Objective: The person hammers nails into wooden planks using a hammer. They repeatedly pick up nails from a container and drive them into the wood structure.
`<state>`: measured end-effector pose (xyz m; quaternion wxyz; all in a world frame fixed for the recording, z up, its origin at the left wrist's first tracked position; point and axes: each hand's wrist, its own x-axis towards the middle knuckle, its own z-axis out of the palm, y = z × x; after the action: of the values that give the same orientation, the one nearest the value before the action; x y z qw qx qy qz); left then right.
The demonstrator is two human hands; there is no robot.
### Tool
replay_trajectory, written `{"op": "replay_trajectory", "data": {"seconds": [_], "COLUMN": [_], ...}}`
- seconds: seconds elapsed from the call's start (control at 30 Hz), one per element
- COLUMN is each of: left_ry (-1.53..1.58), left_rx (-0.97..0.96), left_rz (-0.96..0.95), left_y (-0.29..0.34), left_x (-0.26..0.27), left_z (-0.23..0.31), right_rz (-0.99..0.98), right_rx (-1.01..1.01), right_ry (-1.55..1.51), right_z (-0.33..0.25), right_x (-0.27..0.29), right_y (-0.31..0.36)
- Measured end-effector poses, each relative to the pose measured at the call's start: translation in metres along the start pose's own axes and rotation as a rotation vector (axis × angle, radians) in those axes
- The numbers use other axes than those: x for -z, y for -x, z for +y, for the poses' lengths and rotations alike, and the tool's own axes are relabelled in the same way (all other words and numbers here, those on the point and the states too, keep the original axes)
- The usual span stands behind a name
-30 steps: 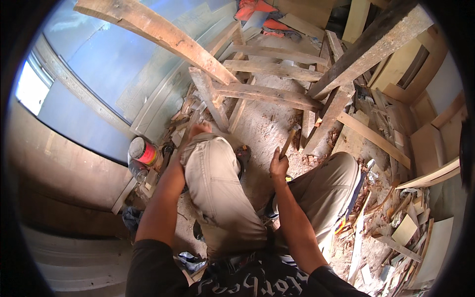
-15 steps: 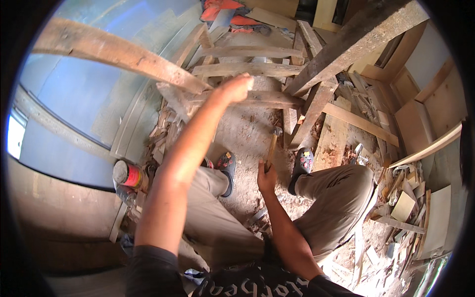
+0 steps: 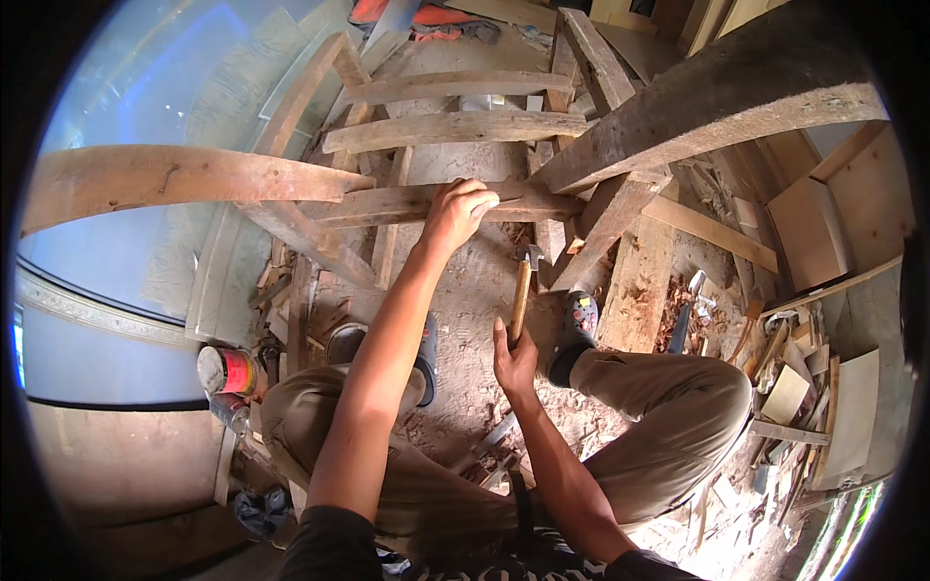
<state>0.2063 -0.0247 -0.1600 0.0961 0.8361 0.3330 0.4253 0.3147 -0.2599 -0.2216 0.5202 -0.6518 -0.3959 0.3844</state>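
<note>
My left hand (image 3: 457, 215) is closed in a pinch against the nearest wooden crosspiece (image 3: 387, 203) of a rough timber frame. Whatever its fingertips hold, if anything, is too small to make out. Lower and to the right, my right hand (image 3: 515, 362) grips the wooden handle of a hammer (image 3: 521, 295). The hammer's metal head points away from me, just short of the frame's right-hand post (image 3: 616, 218). A thick beam (image 3: 717, 107) slants up to the right from that post, and another beam (image 3: 184, 176) runs out to the left.
Farther crosspieces (image 3: 455, 129) span the frame. Left of my knees stands a can with a red label (image 3: 231, 370), close to blue-grey panels (image 3: 126, 232). Scrap wood (image 3: 790, 392) is heaped at the right, and a plank (image 3: 635, 290) lies on the dusty floor.
My left hand has come down onto the nearest crosspiece from slightly above it. My right hand still grips the hammer, now a little lower. The view has shifted, and my left knee has swung outward.
</note>
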Motion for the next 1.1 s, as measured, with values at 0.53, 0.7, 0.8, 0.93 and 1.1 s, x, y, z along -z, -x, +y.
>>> {"op": "replay_trajectory", "data": {"seconds": [0.53, 0.7, 0.8, 0.93, 1.1], "left_ry": [-0.193, -0.249, -0.283, -0.272, -0.378], "left_rx": [-0.041, -0.017, -0.036, -0.058, -0.106], "left_rz": [0.109, 0.059, 0.077, 0.109, 0.153], "left_y": [0.024, 0.024, 0.029, 0.030, 0.030], "left_x": [-0.006, -0.011, -0.010, -0.011, -0.012], "left_z": [0.012, 0.009, 0.005, 0.003, 0.000], "right_rz": [0.020, -0.022, -0.004, -0.075, -0.158], "right_rx": [0.038, 0.038, 0.101, 0.144, 0.110], "right_ry": [0.084, -0.052, 0.125, 0.289, 0.346], "right_z": [-0.017, -0.042, -0.072, -0.080, -0.111], "right_x": [0.007, 0.010, 0.011, 0.013, 0.022], "right_y": [-0.013, -0.039, -0.057, -0.075, -0.080]}}
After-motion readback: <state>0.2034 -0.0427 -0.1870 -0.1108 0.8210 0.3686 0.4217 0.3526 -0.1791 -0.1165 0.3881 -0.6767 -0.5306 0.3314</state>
